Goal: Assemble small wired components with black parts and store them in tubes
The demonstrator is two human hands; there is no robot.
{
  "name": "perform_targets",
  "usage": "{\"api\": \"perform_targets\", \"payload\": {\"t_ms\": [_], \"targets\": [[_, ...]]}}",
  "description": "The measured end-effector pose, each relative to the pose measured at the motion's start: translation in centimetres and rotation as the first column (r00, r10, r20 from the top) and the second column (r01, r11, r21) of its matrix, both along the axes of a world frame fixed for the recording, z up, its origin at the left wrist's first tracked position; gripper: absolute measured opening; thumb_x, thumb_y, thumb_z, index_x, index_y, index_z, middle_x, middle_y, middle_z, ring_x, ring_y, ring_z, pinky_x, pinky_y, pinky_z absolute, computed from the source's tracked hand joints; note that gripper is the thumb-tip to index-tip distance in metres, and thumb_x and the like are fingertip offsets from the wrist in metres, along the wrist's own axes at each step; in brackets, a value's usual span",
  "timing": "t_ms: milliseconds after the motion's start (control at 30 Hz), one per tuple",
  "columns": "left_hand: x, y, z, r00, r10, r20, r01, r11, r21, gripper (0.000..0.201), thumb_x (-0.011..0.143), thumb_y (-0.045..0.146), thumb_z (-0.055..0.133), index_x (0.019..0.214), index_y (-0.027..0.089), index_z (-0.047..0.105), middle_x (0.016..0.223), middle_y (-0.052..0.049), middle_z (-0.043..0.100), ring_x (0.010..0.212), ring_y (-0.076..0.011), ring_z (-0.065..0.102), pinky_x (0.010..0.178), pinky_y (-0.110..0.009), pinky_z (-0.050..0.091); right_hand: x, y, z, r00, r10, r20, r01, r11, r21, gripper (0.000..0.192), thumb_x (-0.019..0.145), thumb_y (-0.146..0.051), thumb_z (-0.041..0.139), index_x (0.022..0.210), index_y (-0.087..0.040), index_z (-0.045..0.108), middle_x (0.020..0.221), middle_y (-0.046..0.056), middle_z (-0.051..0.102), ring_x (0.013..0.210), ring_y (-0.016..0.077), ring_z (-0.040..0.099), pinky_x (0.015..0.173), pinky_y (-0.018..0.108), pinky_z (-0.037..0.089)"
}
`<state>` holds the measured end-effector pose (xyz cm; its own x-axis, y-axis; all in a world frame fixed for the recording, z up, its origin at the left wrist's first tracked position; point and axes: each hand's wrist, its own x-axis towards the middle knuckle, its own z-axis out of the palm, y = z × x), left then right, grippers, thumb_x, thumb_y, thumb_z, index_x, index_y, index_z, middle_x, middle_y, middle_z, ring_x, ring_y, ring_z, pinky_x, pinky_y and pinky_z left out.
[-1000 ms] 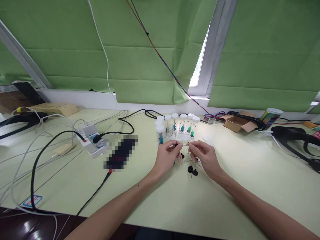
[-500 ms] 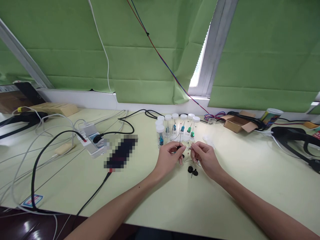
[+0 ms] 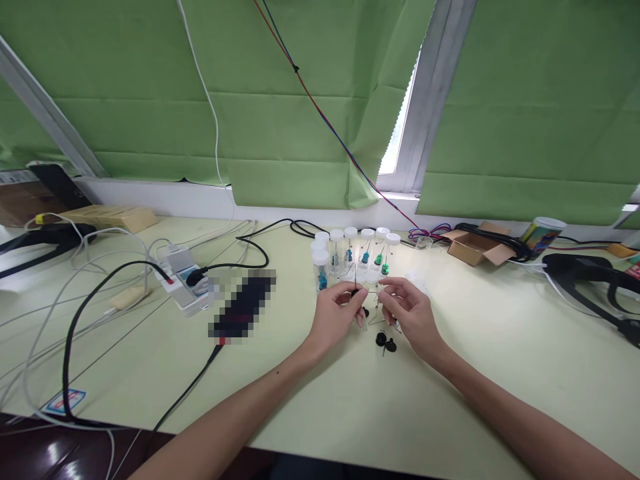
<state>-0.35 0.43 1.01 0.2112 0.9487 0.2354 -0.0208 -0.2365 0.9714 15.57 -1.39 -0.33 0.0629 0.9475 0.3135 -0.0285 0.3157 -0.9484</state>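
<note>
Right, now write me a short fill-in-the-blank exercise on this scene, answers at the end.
1. The left hand holds a small part whose colour is ____.
2. The caps on the clear vials are all ____ in colour.
3. The blinds behind the table are coloured ____.
4. Of left and right, the open cardboard box stands to the ____ of the vials in the picture.

Missing words: black; white; green; right.
</note>
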Motion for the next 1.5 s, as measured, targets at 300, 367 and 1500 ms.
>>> {"api": "perform_targets", "payload": {"t_ms": [300, 367, 1500], "targets": [[-0.13, 0.11, -0.36, 0.999, -0.029, 0.018, 0.029, 1.000, -0.002, 0.027, 0.082, 0.042, 0.064, 0.079, 0.016, 0.065, 0.061, 0.001, 0.060, 0.045, -0.0101, 0.054, 0.050, -0.024, 0.045, -0.14, 0.02, 0.07, 0.997, -0.065, 0.036, 0.064, 0.997, 0.038, 0.026, 0.079, -0.043, 0.071, 0.090, -0.021, 0.063, 0.069, -0.003, 0.054, 0.046, 0.0095, 0.048, 0.043, 0.027, 0.040], [-0.16, 0.06, -0.28, 0.999, -0.030, 0.014, 0.030, 1.000, -0.001, 0.027, 0.082, 0.043, 0.064, 0.079, 0.016, 0.065, 0.061, 0.001, 0.060, 0.046, -0.0102, 0.054, 0.050, -0.024, 0.045, -0.15, 0.00, 0.13, 0.998, -0.062, 0.028, 0.062, 0.998, 0.032, 0.027, 0.079, -0.044, 0.071, 0.088, -0.020, 0.063, 0.067, -0.003, 0.055, 0.046, 0.0098, 0.048, 0.044, 0.027, 0.040], [-0.20, -0.04, 0.01, 0.999, -0.028, -0.016, 0.028, 0.999, -0.027, 0.028, 0.081, 0.040, 0.067, 0.091, 0.014, 0.068, 0.060, 0.001, 0.059, 0.047, -0.0103, 0.053, 0.053, -0.025, 0.047, 0.15, 0.04, -0.03, 0.999, -0.018, 0.040, 0.018, 1.000, -0.008, 0.031, 0.083, -0.044, 0.068, 0.069, -0.019, 0.055, 0.053, -0.004, 0.051, 0.044, 0.0098, 0.046, 0.043, 0.024, 0.038]]}}
